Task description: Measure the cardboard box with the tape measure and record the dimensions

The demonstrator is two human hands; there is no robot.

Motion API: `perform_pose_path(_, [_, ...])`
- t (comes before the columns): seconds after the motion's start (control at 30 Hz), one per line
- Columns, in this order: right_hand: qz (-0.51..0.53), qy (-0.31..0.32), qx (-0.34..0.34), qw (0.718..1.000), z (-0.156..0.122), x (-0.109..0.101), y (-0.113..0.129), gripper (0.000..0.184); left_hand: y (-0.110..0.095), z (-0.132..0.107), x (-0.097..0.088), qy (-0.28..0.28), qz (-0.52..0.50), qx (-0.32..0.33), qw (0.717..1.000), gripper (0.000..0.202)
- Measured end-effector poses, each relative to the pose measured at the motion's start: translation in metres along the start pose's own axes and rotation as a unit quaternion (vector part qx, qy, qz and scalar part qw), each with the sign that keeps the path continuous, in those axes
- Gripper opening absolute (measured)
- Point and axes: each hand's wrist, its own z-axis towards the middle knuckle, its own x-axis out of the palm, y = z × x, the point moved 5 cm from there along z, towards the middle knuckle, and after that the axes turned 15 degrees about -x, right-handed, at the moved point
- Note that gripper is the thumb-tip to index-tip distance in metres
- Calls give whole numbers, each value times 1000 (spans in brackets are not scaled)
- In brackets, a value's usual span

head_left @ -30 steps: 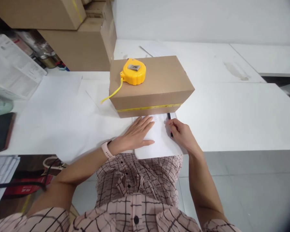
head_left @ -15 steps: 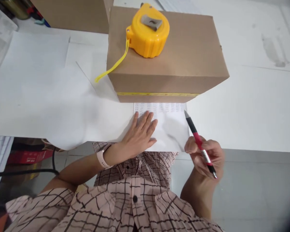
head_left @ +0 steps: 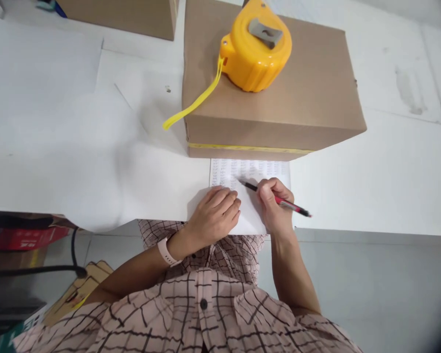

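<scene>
A white sheet (head_left: 252,208) printed with columns of small text lies at the table's front edge, its upper part running up to a cardboard box (head_left: 275,122). My left hand (head_left: 216,213) rests on the sheet's left side, palm down, fingers loosely bent with nothing held in them. In my right hand (head_left: 277,208) is a red and black pen (head_left: 284,202), gripped near its front. The pen's tip points left over the printed rows; whether it touches the paper I cannot tell. On top of the box sits a yellow tape measure (head_left: 259,49) with a yellow strap.
A yellow band (head_left: 242,147) runs along the box's lower front. Another cardboard box (head_left: 125,14) stands at the back left. White sheets (head_left: 51,83) cover the left side of the white table (head_left: 389,181). Flat cardboard (head_left: 64,299) and a black cable are below left.
My right hand has moved left and up onto the sheet, bringing the pen over the print. My left hand's fingers have gone from spread to bent. The view has shifted slightly.
</scene>
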Motion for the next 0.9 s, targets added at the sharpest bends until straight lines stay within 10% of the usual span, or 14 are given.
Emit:
perform_pose_path(0.47, [-89, -16, -34, 995, 2, 6, 0, 12, -3, 0, -4, -25, 31, 24, 999, 17])
perform_pose_path(0.9, [-150, -42, -72, 985, 7, 10, 5, 31, -3, 1, 1, 5, 30, 20, 999, 19])
